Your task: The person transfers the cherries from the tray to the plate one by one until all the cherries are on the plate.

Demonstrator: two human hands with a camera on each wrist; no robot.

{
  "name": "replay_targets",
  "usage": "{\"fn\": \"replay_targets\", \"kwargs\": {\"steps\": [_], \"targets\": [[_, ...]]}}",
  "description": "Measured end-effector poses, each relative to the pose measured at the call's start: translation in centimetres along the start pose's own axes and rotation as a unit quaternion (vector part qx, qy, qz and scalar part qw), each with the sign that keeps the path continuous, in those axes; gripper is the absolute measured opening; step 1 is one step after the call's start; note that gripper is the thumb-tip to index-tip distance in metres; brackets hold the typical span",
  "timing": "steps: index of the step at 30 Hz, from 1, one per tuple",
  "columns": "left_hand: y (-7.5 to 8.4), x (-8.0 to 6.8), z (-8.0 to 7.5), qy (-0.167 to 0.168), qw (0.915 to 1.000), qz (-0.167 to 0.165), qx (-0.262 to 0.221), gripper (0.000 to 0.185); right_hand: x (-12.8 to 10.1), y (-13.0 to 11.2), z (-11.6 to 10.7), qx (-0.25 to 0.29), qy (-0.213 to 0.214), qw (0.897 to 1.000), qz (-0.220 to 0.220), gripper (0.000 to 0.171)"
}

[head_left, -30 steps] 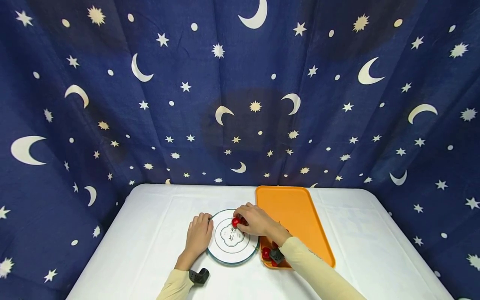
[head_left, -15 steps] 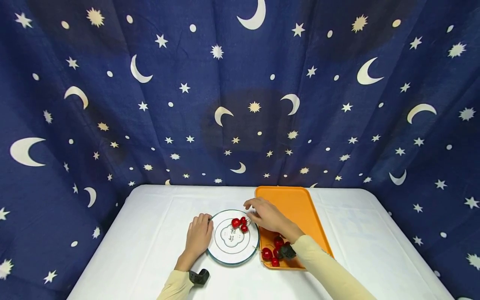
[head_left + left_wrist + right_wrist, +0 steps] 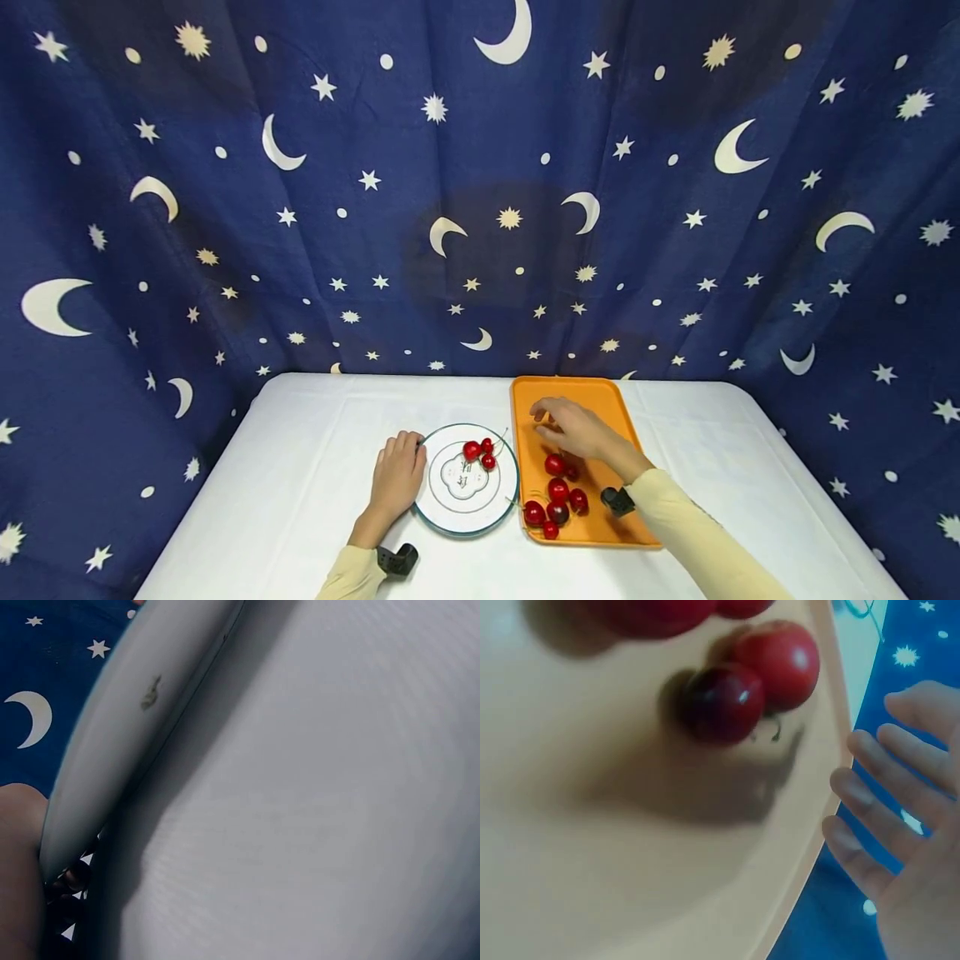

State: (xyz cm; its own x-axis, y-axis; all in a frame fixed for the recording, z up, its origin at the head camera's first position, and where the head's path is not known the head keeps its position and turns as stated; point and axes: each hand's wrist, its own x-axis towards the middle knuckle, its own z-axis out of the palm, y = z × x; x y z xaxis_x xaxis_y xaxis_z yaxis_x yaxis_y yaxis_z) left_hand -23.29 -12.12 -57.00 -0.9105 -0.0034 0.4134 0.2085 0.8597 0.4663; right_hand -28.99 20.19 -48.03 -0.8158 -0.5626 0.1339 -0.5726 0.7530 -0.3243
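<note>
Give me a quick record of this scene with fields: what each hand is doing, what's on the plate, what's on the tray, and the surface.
left hand: rests against the plate's left rim
right hand: open above the tray, holding nothing
plate: white, three cherries at its far side
tray: orange, right of the plate, loose cherries at its near end
table: white cloth
backdrop: blue fabric, moons and stars

I see three red cherries [image 3: 480,452] clustered on the far right part of the white, green-rimmed plate [image 3: 450,517]. More cherries [image 3: 555,497], some bright, some dark red, lie grouped on the near left part of the orange tray [image 3: 592,400].
</note>
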Motion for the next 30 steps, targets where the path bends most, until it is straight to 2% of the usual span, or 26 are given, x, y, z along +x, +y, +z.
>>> {"fn": "replay_targets", "kwargs": {"steps": [13, 24, 30], "targets": [[0.1, 0.3, -0.1, -0.022, 0.9997, -0.013, 0.003, 0.021, -1.8, 1.7, -0.9, -0.003, -0.058, 0.998, 0.026, 0.027], [-0.1, 0.2, 0.1, -0.021, 0.9997, -0.009, 0.000, 0.021, -2.8, 1.9, -0.7, 0.055, -0.112, 0.990, 0.071, 0.038], [0.0, 0.2, -0.1, -0.021, 0.9997, -0.011, 0.004, 0.021, -2.9, 1.9, -0.5, 0.065, -0.132, 0.988, 0.038, 0.038]]}}
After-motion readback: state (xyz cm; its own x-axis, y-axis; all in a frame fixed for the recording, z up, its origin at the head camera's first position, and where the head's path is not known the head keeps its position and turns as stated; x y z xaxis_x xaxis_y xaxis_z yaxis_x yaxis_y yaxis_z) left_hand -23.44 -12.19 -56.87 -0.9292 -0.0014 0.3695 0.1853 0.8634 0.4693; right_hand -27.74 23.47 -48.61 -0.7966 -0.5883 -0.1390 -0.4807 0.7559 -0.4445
